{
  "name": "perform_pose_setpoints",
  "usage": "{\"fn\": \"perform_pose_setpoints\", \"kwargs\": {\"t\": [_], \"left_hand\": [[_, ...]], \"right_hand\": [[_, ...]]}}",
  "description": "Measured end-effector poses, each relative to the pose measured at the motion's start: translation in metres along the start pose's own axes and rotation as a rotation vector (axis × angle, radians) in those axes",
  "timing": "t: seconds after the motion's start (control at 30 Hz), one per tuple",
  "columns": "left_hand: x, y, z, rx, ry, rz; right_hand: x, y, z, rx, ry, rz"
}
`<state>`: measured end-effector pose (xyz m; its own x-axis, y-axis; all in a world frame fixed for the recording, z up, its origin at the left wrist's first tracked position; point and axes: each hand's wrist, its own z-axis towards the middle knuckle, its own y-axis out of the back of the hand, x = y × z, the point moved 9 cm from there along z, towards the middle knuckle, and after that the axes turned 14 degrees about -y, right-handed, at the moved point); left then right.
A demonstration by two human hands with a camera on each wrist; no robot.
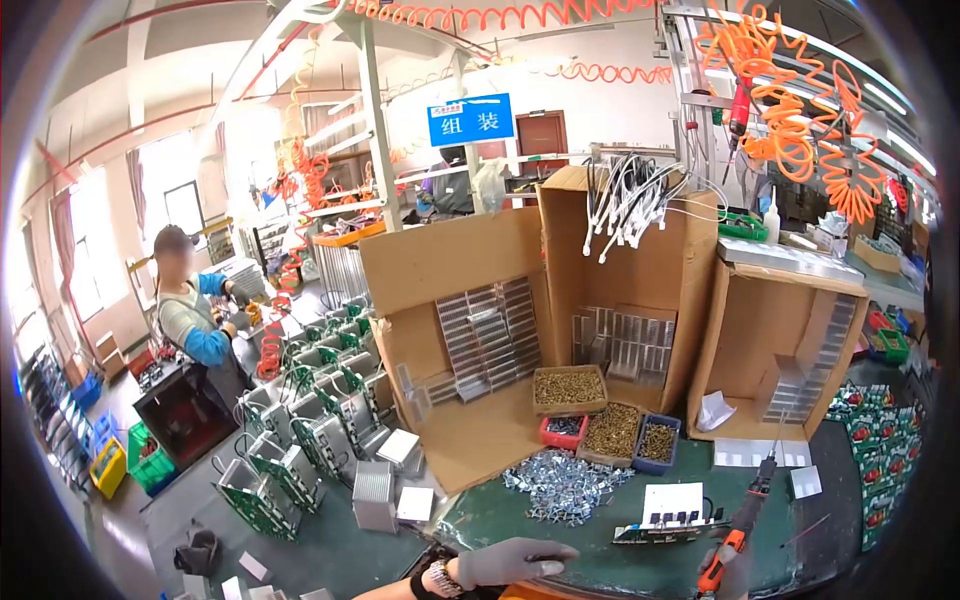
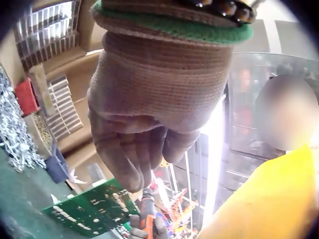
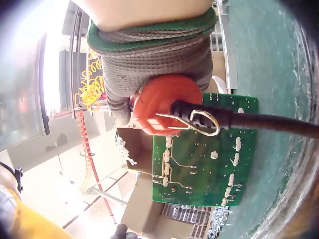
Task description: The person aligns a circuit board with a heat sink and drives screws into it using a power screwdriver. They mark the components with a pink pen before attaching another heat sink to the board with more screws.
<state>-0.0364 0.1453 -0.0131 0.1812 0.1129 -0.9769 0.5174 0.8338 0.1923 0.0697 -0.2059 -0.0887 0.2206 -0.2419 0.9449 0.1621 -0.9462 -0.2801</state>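
My left hand (image 1: 512, 562), in a grey glove, hovers over the front of the green bench, fingers loosely extended and no object showing in them. In the left wrist view, that hand (image 2: 154, 94) overlaps the edge of a green circuit board (image 2: 94, 209). On the bench, the circuit board (image 1: 655, 535) carries a white block (image 1: 673, 503). To its right, my gloved right hand (image 1: 738, 572) grips an orange-and-black electric screwdriver (image 1: 735, 541), its bit pointing up and away. The right wrist view shows the screwdriver's orange end (image 3: 164, 99) and black cord, with the board's soldered underside (image 3: 209, 159) behind.
Loose metal clips (image 1: 565, 485) lie beside bins of brass-coloured screws (image 1: 610, 432). Cardboard boxes (image 1: 625, 260) stand behind, holding metal heat sinks (image 1: 490, 335). Boards with heat sinks (image 1: 330, 440) fill the left side, where another person (image 1: 200, 310) works. More boards (image 1: 880, 450) lie right.
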Motion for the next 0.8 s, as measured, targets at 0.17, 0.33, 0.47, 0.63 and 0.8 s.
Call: {"fn": "perform_pose_setpoints", "kwargs": {"t": [0.17, 0.33, 0.47, 0.63, 0.8], "left_hand": [[0.024, 0.014, -0.027, 0.107, 0.102, 0.308], [0.032, 0.014, -0.041, 0.086, 0.138, 0.126], [0.014, 0.023, -0.058, 0.073, 0.294, 0.053], [0.124, -0.006, -0.123, 0.379, 0.642, 0.191], [0.099, 0.012, -0.101, 0.101, 0.113, 0.641]], "right_hand": [[-0.013, -0.008, 0.002, 0.022, -0.015, 0.033], [-0.015, 0.007, -0.013, 0.019, -0.055, 0.005], [0.015, -0.054, 0.058, 0.252, -0.069, -0.108], [0.008, -0.069, 0.062, 0.332, -0.132, -0.156], [-0.028, -0.089, 0.050, 0.366, -0.197, -0.107]]}}
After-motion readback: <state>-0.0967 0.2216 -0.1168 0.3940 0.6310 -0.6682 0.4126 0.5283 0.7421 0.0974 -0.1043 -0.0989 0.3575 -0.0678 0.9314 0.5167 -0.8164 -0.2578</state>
